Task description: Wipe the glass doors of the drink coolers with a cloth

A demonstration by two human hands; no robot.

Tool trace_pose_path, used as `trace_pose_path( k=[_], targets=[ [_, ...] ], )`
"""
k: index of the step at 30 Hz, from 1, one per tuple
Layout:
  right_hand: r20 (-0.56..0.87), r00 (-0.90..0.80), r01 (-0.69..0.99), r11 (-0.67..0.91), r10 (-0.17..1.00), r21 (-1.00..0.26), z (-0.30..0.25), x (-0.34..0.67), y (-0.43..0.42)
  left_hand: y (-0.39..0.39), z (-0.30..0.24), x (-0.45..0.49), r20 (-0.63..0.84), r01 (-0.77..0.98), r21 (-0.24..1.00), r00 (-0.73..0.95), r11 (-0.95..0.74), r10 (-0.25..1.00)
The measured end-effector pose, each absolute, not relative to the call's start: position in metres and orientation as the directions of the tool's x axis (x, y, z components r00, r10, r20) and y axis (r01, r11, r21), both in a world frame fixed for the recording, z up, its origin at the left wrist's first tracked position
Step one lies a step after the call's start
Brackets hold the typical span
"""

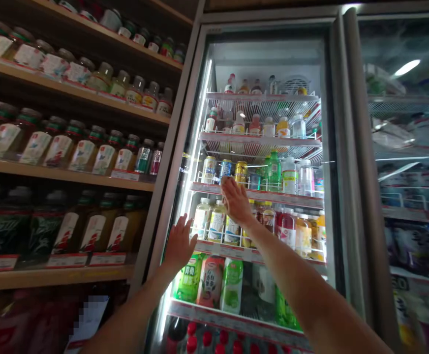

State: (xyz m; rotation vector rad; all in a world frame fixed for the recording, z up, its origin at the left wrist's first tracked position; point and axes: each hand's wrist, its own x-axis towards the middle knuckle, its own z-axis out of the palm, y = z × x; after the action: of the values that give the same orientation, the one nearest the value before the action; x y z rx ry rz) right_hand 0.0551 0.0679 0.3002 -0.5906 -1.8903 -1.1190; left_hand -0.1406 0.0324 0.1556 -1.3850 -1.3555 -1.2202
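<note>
My right hand (236,200) reaches up to the middle shelf of a lit drinks fridge (264,196), fingers stretched flat near the blue can (225,168) and the gold can (240,172). It holds nothing. My left hand (179,244) is lower and to the left, fingers spread open beside the fridge's left frame, next to pale bottles (202,218). I cannot tell whether either hand touches glass or the shelf.
Wooden shelves (67,177) on the left carry rows of jars and bottles. A second fridge with a reflecting glass door (406,172) stands to the right. Large green and pink bottles (210,282) fill the lower shelf; red-capped bottles sit at the bottom.
</note>
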Motion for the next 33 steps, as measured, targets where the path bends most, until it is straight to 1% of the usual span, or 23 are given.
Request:
trace_pose_path(
  k=[2,3,4,5,6,9,11,12,13,15,18,20,21,22,23,24,25,26,27,28,30,31,33],
  targets=[
    [0.678,-0.731,0.549,0.525,-0.076,0.65,0.275,0.031,0.066,0.029,0.153,-0.149,0.978,0.99,0.112,-0.095,-0.081,0.183],
    [0.598,-0.795,0.463,0.532,-0.104,0.709,0.265,0.023,0.066,0.027,0.151,-0.155,0.978,0.989,0.126,-0.11,-0.082,0.177],
    [0.548,-0.827,0.409,0.535,-0.125,0.74,0.26,0.018,0.066,0.024,0.15,-0.162,0.979,0.988,0.129,-0.114,-0.083,0.171],
    [0.543,-0.829,0.4,0.536,-0.133,0.743,0.26,0.014,0.065,0.021,0.148,-0.168,0.981,0.989,0.125,-0.111,-0.084,0.161],
    [0.582,-0.803,0.437,0.538,-0.127,0.72,0.265,0.013,0.066,0.018,0.147,-0.175,0.984,0.99,0.116,-0.102,-0.086,0.149],
    [0.764,-0.64,0.616,0.544,-0.076,0.57,0.291,0.011,0.066,0.011,0.144,-0.191,0.99,0.992,0.084,-0.072,-0.095,0.123],
    [0.798,-0.599,0.649,0.548,-0.057,0.527,0.298,0.007,0.066,0.008,0.143,-0.195,0.989,0.99,0.095,-0.082,-0.104,0.122],
    [0.782,-0.62,0.634,0.55,-0.059,0.544,0.293,0.004,0.066,0.007,0.142,-0.194,0.988,0.988,0.105,-0.091,-0.114,0.125],
    [0.749,-0.659,0.6,0.553,-0.067,0.578,0.282,0.001,0.065,0.007,0.142,-0.193,0.987,0.985,0.116,-0.1,-0.125,0.128],
    [0.632,-0.768,0.482,0.556,-0.105,0.677,0.247,-0.003,0.063,0.005,0.142,-0.188,0.986,0.981,0.125,-0.106,-0.148,0.128],
    [0.366,-0.91,0.209,0.548,-0.193,0.81,0.195,-0.001,0.06,0.0,0.145,-0.182,0.989,0.982,0.103,-0.084,-0.158,0.122],
    [0.242,-0.944,0.088,0.534,-0.225,0.841,0.186,0.005,0.059,-0.005,0.149,-0.179,0.991,0.984,0.078,-0.06,-0.158,0.117],
    [0.248,-0.944,0.098,0.532,-0.218,0.841,0.192,0.01,0.059,-0.007,0.152,-0.179,0.992,0.985,0.069,-0.05,-0.158,0.116],
    [0.311,-0.931,0.167,0.534,-0.193,0.829,0.202,0.016,0.059,-0.008,0.156,-0.178,0.992,0.985,0.06,-0.042,-0.16,0.118],
    [0.411,-0.899,0.274,0.536,-0.154,0.799,0.216,0.023,0.06,-0.009,0.159,-0.176,0.992,0.985,0.056,-0.037,-0.162,0.12],
    [0.528,-0.842,0.4,0.533,-0.106,0.745,0.229,0.032,0.061,-0.009,0.162,-0.174,0.992,0.985,0.059,-0.039,-0.165,0.122],
    [0.615,-0.785,0.496,0.526,-0.068,0.691,0.239,0.042,0.062,-0.008,0.164,-0.17,0.991,0.984,0.064,-0.043,-0.169,0.125],
    [0.656,-0.753,0.544,0.517,-0.046,0.661,0.244,0.053,0.064,-0.007,0.166,-0.165,0.99,0.982,0.072,-0.05,-0.174,0.129],
    [0.664,-0.747,0.558,0.509,-0.038,0.656,0.243,0.065,0.065,-0.005,0.167,-0.158,0.989,0.98,0.079,-0.054,-0.181,0.137],
    [0.637,-0.77,0.533,0.505,-0.043,0.679,0.235,0.078,0.065,-0.003,0.167,-0.15,0.988,0.978,0.087,-0.06,-0.188,0.144],
    [0.529,-0.845,0.425,0.507,-0.075,0.75,0.207,0.106,0.065,0.001,0.164,-0.129,0.983,0.975,0.093,-0.058,-0.202,0.172],
    [0.455,-0.885,0.344,0.518,-0.099,0.783,0.192,0.12,0.063,0.003,0.162,-0.118,0.982,0.973,0.09,-0.051,-0.211,0.182],
    [0.306,-0.938,0.171,0.552,-0.162,0.816,0.172,0.148,0.062,0.008,0.158,-0.095,0.975,0.97,0.04,0.015,-0.24,0.223]
  ],
)
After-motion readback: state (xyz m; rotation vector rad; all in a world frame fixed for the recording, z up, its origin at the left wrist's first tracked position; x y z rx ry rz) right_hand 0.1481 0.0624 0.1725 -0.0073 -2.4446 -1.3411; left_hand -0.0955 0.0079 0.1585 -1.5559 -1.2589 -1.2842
